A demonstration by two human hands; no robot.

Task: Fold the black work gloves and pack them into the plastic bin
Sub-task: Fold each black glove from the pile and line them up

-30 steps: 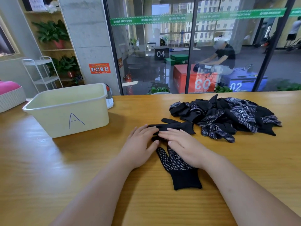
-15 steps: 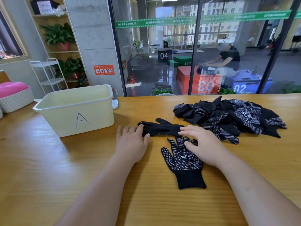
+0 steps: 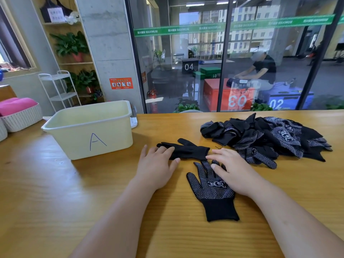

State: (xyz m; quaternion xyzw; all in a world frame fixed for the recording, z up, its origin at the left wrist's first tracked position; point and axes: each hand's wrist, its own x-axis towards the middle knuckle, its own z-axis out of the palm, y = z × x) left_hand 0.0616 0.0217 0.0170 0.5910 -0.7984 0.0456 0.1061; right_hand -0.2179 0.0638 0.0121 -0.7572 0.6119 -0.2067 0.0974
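Note:
A plain black glove (image 3: 188,148) lies sideways on the wooden table, fingers pointing left. My left hand (image 3: 157,167) rests flat with its fingertips on that glove's finger end. A dotted black glove (image 3: 211,187) lies palm up in front of it, cuff toward me. My right hand (image 3: 234,170) lies flat over the dotted glove's fingers, its fingertips at the plain glove's cuff. A pile of black dotted gloves (image 3: 270,138) sits to the right. The pale yellow plastic bin (image 3: 111,135), marked "A", stands at the left.
A white woven basket (image 3: 21,118) with a pink cushion sits at the far left table edge. A small white object (image 3: 134,120) stands behind the bin. A glass wall runs along the table's far edge.
Both hands spread apart from the middle, the left one to the plain glove's fingers, the right to its cuff. The dotted glove, partly covered a second ago, is now mostly uncovered.

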